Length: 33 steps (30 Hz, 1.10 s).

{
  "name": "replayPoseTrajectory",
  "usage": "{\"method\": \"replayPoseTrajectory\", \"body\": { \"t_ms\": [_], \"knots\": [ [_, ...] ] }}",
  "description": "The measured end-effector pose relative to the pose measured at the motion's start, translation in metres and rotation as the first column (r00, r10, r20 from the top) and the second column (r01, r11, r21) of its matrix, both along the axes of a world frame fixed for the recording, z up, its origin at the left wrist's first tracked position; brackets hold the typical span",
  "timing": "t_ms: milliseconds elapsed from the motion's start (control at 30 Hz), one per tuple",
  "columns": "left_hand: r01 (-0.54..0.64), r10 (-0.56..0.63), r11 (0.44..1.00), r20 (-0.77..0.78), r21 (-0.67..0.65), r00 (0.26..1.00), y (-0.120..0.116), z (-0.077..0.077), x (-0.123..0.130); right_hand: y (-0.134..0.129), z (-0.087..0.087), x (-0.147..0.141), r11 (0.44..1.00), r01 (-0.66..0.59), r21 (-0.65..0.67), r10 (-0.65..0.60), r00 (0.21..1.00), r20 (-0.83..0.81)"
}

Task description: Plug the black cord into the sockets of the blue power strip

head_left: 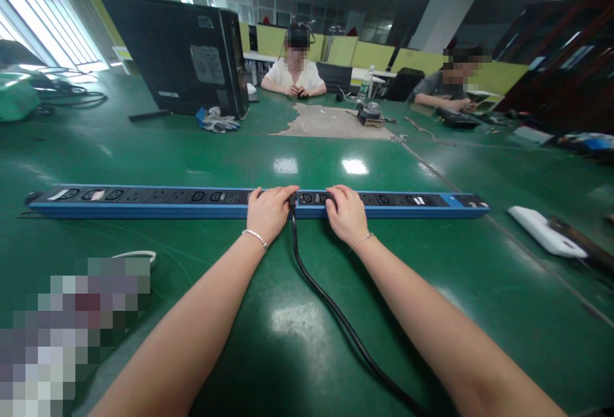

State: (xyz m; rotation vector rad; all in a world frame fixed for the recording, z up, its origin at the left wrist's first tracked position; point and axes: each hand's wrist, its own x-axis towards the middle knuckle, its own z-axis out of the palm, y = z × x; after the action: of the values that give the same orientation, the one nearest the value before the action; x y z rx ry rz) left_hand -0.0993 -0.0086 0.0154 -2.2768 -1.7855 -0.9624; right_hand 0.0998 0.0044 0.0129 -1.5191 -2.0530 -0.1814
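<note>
A glossy green surface fills most of the view, inside a large office-like room. Nearest, at lower left, lies an object blocked out by pixelation, with a loop of white cord at its far end. A thick black cable runs from the bottom edge, between the wearer's two bare forearms, up to a black plug at a long blue power strip, which lies crosswise on the surface directly ahead. The hands are apart, both on the strip near its middle. The left hand has its fingertips at the plug; I cannot tell whether they pinch it. The right hand lies just right of it, fingers bent over the sockets; I cannot tell how firmly it grips. Each wrist wears a thin bracelet. Well to the right is a white object with rounded ends. Farther back, grey-and-blue gloves lie in front of a large black computer tower; right of them are a bare patch and a clear bottle. Beyond sit two people, one in white, one in dark grey, before yellow-green partitions.
</note>
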Motion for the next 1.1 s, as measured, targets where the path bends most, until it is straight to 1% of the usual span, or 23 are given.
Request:
{"method": "replayPoseTrajectory", "body": {
  "t_ms": [67,167,233,333,367,467,567,600,667,733,767,1000,1100],
  "knots": [
    [-0.01,0.009,1.0,-0.009,-0.021,1.0,0.0,-0.001,0.001,-0.002,-0.008,0.003,0.999,-0.038,0.012,0.037,0.998,0.052],
    [0.004,-0.004,1.0,0.03,-0.028,1.0,0.0,-0.001,0.002,-0.003,-0.014,0.004,0.999,-0.048,0.017,0.046,0.994,0.094],
    [0.0,0.0,1.0,0.138,0.002,0.99,0.0,0.003,0.002,-0.003,-0.015,0.005,0.999,-0.048,0.013,0.046,0.994,0.099],
    [-0.098,0.062,0.991,0.33,0.093,0.942,-0.002,0.016,-0.007,-0.003,-0.014,0.005,0.999,-0.047,0.009,0.046,0.994,0.097],
    [-0.13,0.08,0.984,0.355,0.12,0.931,-0.003,0.02,-0.014,-0.003,-0.014,0.005,0.999,-0.046,0.008,0.045,0.994,0.095],
    [-0.182,0.122,0.972,0.346,0.148,0.93,-0.007,0.027,-0.046,-0.003,-0.014,0.005,0.999,-0.048,0.01,0.047,0.995,0.082],
    [-0.268,0.233,0.961,0.318,0.072,0.919,-0.01,0.021,-0.085,-0.003,-0.014,0.004,0.999,-0.05,0.011,0.049,0.997,0.066],
    [-0.251,0.23,0.967,0.293,0.036,0.928,-0.011,0.018,-0.095,-0.003,-0.014,0.004,0.999,-0.05,0.012,0.049,0.997,0.059],
    [-0.173,0.177,0.984,0.242,-0.035,0.954,-0.012,0.01,-0.11,-0.003,-0.014,0.004,0.999,-0.05,0.014,0.049,0.998,0.047],
    [-0.131,0.143,0.989,0.211,-0.07,0.967,-0.012,0.006,-0.115,-0.003,-0.015,0.004,0.999,-0.049,0.017,0.048,0.998,0.038],
    [-0.132,0.144,0.988,0.199,-0.076,0.969,-0.012,0.005,-0.115,-0.003,-0.015,0.004,0.999,-0.049,0.018,0.048,0.998,0.035],
    [-0.205,0.211,0.977,0.124,-0.056,0.97,-0.011,0.004,-0.111,-0.003,-0.015,0.004,0.999,-0.051,0.01,0.05,0.998,0.04],
    [-0.177,0.181,0.983,0.071,-0.056,0.981,-0.011,0.002,-0.114,-0.002,-0.015,0.004,0.999,-0.045,0.007,0.044,0.998,0.039]
  ]
}}
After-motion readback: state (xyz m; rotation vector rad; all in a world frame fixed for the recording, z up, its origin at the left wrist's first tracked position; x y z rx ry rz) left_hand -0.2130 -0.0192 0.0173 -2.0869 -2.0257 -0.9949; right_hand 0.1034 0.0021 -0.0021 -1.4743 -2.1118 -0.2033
